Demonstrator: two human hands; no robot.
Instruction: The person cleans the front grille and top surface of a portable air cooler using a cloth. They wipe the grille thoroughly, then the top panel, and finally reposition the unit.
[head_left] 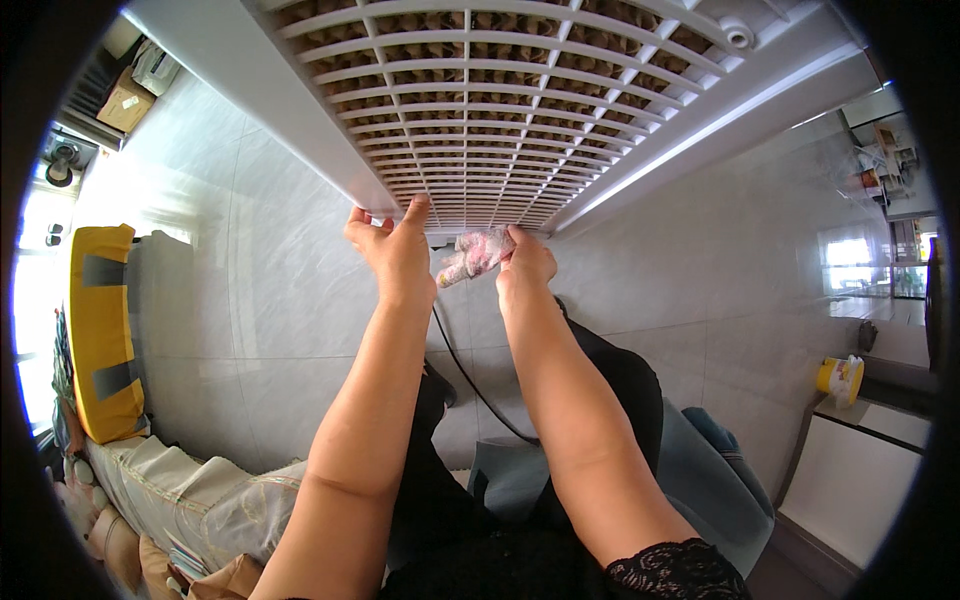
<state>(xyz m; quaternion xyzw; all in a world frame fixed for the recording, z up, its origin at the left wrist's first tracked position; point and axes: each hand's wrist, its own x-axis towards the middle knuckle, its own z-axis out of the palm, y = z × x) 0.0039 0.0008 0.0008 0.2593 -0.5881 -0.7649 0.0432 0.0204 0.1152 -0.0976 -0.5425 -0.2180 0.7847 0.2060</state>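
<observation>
The pink cloth (475, 254) sits bunched at the lower edge of the white grille (480, 110), pinched in the right hand (522, 262). The left hand (392, 245) grips the frame. Wiping goes best slat by slat, with the frame steadied; a black cord (470, 375) hangs below.

Home living room — glossy tiled floor (280, 300), yellow cushion (100, 330), sofa (200, 500)

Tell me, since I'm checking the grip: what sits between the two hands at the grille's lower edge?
A crumpled pink cloth, pinched by the right hand; the left hand grips the white grille frame, apart. Head view.
</observation>
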